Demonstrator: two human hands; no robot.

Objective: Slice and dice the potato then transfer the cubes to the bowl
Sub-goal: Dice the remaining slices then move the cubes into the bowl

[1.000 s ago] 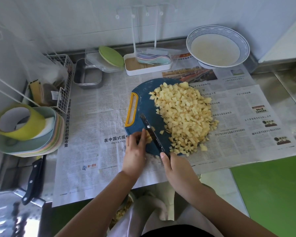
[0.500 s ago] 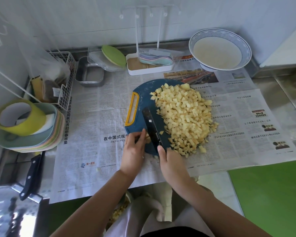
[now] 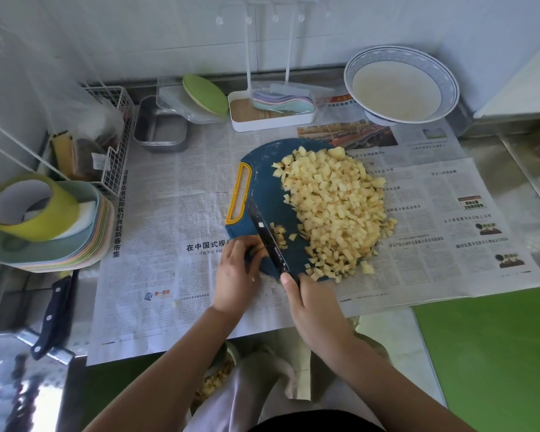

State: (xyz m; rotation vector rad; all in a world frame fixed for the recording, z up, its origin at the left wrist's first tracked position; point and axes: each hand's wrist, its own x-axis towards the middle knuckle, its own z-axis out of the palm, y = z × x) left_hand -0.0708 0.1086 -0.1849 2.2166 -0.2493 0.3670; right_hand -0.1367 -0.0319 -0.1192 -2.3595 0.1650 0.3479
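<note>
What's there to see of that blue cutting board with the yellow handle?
The cutting board is dark blue with rounded corners, plastic by its look, and has a yellow-rimmed slot handle along its left edge. It lies flat on newspaper. A heap of potato cubes covers its right half and spills past the edge. A black knife bears on its near-left part, where the left hand holds a potato piece.

Two knives (image 3: 267,241) (image 3: 53,319), one cutting board (image 3: 268,188), one bowl (image 3: 449,95) — one heap of potato cubes (image 3: 334,207).

Pale-yellow potato cubes (image 3: 334,210) heaped on blue cutting board (image 3: 262,169); blue-rimmed bowl (image 3: 401,85) beyond, apart.
</note>
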